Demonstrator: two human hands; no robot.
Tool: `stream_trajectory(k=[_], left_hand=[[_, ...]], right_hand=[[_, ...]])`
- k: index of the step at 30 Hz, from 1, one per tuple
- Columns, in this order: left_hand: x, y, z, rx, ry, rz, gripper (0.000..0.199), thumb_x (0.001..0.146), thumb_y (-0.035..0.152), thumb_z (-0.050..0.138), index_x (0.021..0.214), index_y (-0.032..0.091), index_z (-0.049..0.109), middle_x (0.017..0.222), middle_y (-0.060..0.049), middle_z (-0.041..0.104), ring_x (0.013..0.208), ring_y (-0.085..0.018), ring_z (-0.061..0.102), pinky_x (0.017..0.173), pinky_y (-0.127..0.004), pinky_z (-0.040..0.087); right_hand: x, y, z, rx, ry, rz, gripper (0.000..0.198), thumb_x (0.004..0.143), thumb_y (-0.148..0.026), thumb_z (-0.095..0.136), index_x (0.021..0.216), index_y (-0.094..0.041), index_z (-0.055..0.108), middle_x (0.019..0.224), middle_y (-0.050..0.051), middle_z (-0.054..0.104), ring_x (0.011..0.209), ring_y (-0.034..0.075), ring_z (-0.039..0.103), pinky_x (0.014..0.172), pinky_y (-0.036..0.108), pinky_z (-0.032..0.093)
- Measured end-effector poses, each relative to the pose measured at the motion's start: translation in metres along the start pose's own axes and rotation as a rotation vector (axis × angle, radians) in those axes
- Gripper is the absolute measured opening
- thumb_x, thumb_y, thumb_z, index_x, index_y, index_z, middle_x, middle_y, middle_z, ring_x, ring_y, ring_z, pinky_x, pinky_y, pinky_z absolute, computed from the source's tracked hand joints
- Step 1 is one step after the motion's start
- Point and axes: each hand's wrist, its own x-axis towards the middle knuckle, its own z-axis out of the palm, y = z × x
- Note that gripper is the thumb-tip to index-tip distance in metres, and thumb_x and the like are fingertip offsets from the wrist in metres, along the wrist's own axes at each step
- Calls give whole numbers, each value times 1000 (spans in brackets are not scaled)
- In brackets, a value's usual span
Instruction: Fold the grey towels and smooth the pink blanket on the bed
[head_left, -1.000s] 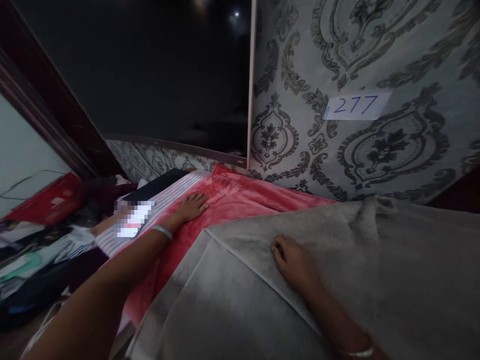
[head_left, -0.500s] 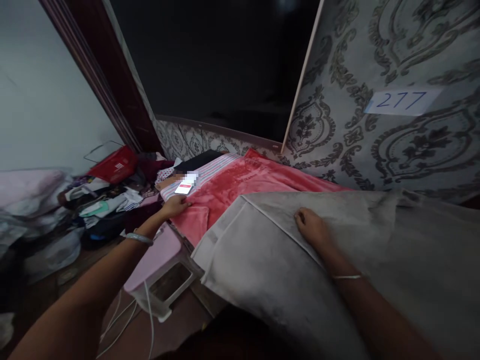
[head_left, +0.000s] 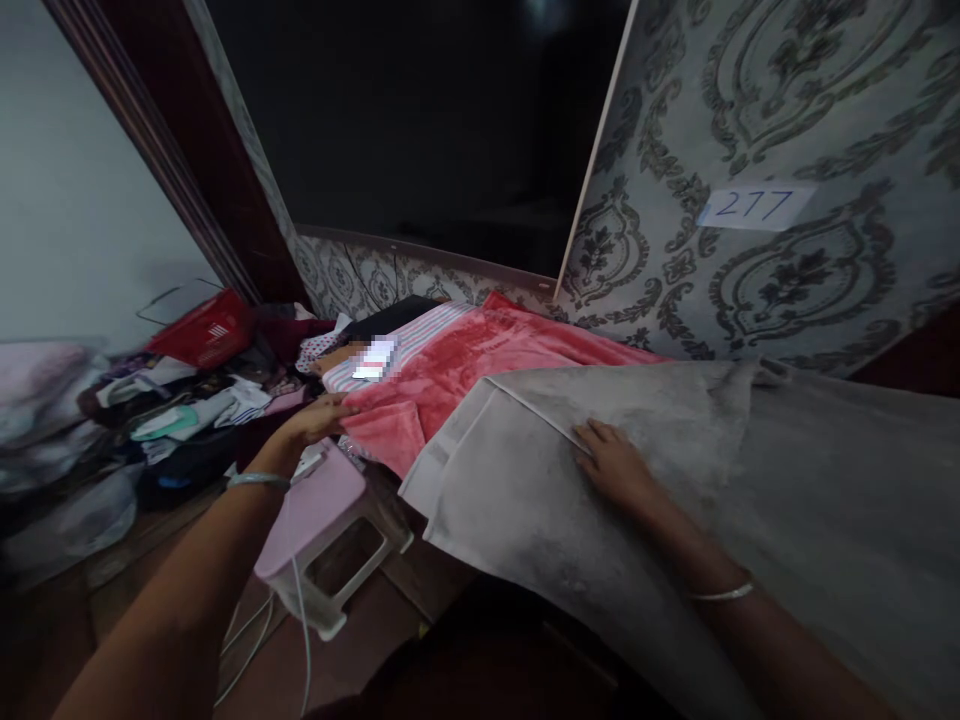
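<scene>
At the far left, a heap of clothes (head_left: 184, 420) is being topped at the back by a red basket (head_left: 202, 335). To its right, the left hand (head_left: 319, 415), ringed at the wrist by a bangle (head_left: 259, 481), is being held against the left edge of a red blanket (head_left: 450, 375); its fingers are being partly hidden, so whether the edge is being gripped cannot be told. Below this hand, a pink stool (head_left: 322, 510) is being crossed by a white cable (head_left: 300, 590). Just above the fingers, a lit phone (head_left: 367, 372), partly blurred, is being borne by a striped band (head_left: 431, 335) along the red blanket. Behind, a dark screen (head_left: 427, 130) is being framed by patterned wallpaper (head_left: 817, 335). Right of centre, the red blanket is being overlapped by a broad grey cloth (head_left: 517, 500), on which the right hand (head_left: 615, 465) is being rested palm down, fingers loosely spread, near a fold line. Farther right, a paper marked 277 (head_left: 757, 205) is being displayed on the wallpaper.
</scene>
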Motion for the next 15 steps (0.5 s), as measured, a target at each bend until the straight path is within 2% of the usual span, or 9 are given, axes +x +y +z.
stream_trajectory(k=[3, 5, 7, 9, 11, 13, 14, 15], left_hand=[[-1, 14, 6, -220, 20, 95, 30, 54, 32, 82, 71, 19, 60, 69, -3, 67, 59, -14, 60, 57, -28, 52], [2, 29, 19, -288, 6, 155, 29, 56, 29, 80, 72, 18, 59, 69, -3, 67, 58, -11, 57, 57, -25, 50], [5, 47, 46, -338, -19, 216, 29, 58, 28, 79, 76, 17, 60, 74, -2, 67, 59, -10, 56, 59, -24, 50], [4, 65, 83, -356, -56, 273, 32, 60, 31, 80, 83, 18, 62, 78, -2, 68, 62, -10, 57, 61, -25, 50], [-2, 79, 124, -321, -184, 402, 37, 66, 37, 80, 95, 18, 65, 84, -3, 69, 69, -13, 62, 66, -26, 50], [-10, 87, 155, -207, -318, 511, 38, 72, 46, 78, 94, 18, 67, 87, -5, 70, 76, -16, 65, 69, -28, 51], [-13, 87, 163, -159, -355, 539, 39, 75, 51, 74, 93, 17, 68, 87, -6, 71, 78, -17, 65, 70, -29, 52], [-14, 84, 165, -123, -341, 562, 40, 78, 55, 70, 91, 17, 67, 87, -7, 71, 78, -18, 66, 71, -31, 52]], right_hand=[[4, -33, -3, 156, 43, -127, 45, 83, -18, 62, 128, -20, 68, 144, 16, 59, 136, 33, 50, 114, 53, 39], [13, -68, -3, 389, 42, -212, 49, 84, -23, 63, 132, -20, 65, 142, 14, 61, 134, 31, 53, 115, 53, 38], [24, -110, 0, 693, 5, -222, 67, 81, -31, 69, 145, -22, 53, 147, 14, 57, 132, 30, 55, 112, 52, 42], [38, -151, 5, 1005, -19, -180, 94, 75, -38, 77, 157, -25, 34, 155, 14, 48, 132, 29, 56, 107, 50, 47], [50, -183, 11, 1271, 40, -126, 109, 68, -42, 81, 160, -27, 25, 156, 13, 46, 132, 28, 55, 106, 48, 49], [57, -195, 18, 1434, 130, -32, 100, 65, -43, 81, 153, -25, 37, 145, 11, 56, 126, 27, 59, 105, 45, 50], [57, -192, 22, 1463, 158, 27, 89, 64, -43, 80, 144, -23, 48, 135, 10, 64, 121, 27, 62, 104, 45, 50], [56, -185, 25, 1464, 173, 97, 75, 63, -42, 79, 132, -21, 57, 124, 9, 69, 114, 27, 65, 103, 46, 51]])
